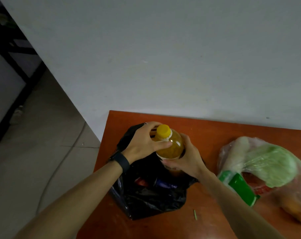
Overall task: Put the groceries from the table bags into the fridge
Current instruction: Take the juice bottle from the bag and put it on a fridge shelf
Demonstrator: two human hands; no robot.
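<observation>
While the left hand (143, 142) curls round the upper part of the bottle (172, 147), fingers behind the neck and thumb laid across the front just below the yellow cap (163, 131), the right hand (187, 157) clasps the lower body from the other side, fingers wrapped under its base. Held by both hands, the bottle stands roughly upright with its bottom end at the open mouth of the black bag (146, 197); whether it rests on anything inside is hidden by the hands. Its contents look amber and pulpy. The black bag sits near the left edge of the table (215, 128), an orange-brown top pushed against a pale wall (163, 49). Inside the bag something red (143, 181) and something dark blue (163, 184) show, too dim to name. A dark band (120, 160) circles the left wrist. Over to the right, apart from the black bag, lies a clear bag (229, 149) holding a pale green cabbage (273, 163), a green pack (239, 188) and a long whitish vegetable (239, 145). A tiny green scrap (195, 213) lies on the table in front of the black bag. Grey floor (34, 144) fills the left side.
</observation>
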